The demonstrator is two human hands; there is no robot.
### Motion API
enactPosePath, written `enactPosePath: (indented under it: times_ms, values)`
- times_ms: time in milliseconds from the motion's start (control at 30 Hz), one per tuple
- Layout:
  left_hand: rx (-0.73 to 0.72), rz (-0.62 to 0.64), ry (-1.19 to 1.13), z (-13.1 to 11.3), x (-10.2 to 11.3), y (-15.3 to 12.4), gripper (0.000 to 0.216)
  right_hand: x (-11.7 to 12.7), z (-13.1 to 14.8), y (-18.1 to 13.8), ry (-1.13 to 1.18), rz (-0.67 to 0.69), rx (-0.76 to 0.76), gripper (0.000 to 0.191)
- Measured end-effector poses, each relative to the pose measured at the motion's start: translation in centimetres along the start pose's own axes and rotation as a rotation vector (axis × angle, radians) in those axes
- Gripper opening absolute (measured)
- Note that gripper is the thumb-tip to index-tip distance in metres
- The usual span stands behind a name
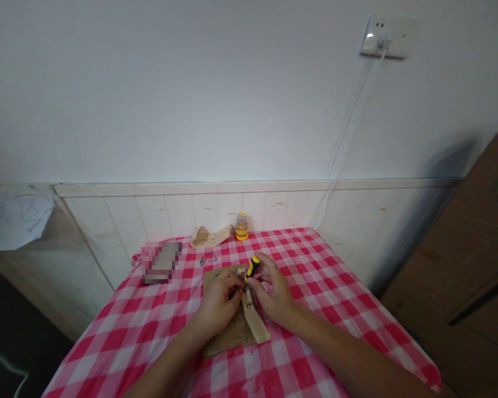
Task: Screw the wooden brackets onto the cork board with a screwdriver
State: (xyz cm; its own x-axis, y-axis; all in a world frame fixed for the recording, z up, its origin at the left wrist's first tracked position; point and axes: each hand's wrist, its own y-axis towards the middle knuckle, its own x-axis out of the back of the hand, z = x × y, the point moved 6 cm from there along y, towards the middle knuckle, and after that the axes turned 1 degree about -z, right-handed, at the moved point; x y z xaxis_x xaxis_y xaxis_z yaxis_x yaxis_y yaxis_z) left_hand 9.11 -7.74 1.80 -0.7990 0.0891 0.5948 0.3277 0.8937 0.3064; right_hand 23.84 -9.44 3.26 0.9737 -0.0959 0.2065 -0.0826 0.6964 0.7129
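My right hand is closed on a screwdriver with a yellow and black handle. Its lower end points down at a pale wooden piece, where a small dark metal part shows. My left hand is closed, fingertips pinched together near the screwdriver's tip; what lies between them is hidden. Under the wooden piece and my left hand is a brownish flat board on the table.
A red and white checked cloth covers the table. Toward the wall stand a curved wooden piece and a yellow-capped clear container. Small metal parts and a blurred-out flat object lie left. Cardboard leans at right.
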Motion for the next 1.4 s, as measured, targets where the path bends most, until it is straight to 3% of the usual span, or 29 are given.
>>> enactPosePath:
  times_ms: [567, 800, 1100, 1400]
  values:
    - [0.007, -0.009, -0.024, 0.2, -0.1, 0.0, 0.016, 0.4, -0.1, -0.1, -0.042, -0.042, -0.021, 0.055]
    - [0.038, -0.083, -0.071, 0.5, 0.3, -0.3, 0.015, 1.1, 0.6, -0.4, -0.030, -0.077, -0.023, 0.057]
    - [-0.055, 0.124, -0.161, -0.9, -0.3, -0.5, 0.016, 1.1, 1.6, -0.6, 0.020, -0.028, 0.035, 0.056]
    - [-0.076, 0.172, -0.115, -1.2, -0.4, -0.7, 0.016, 0.8, 1.4, -0.7, 0.064, 0.014, 0.029, 0.056]
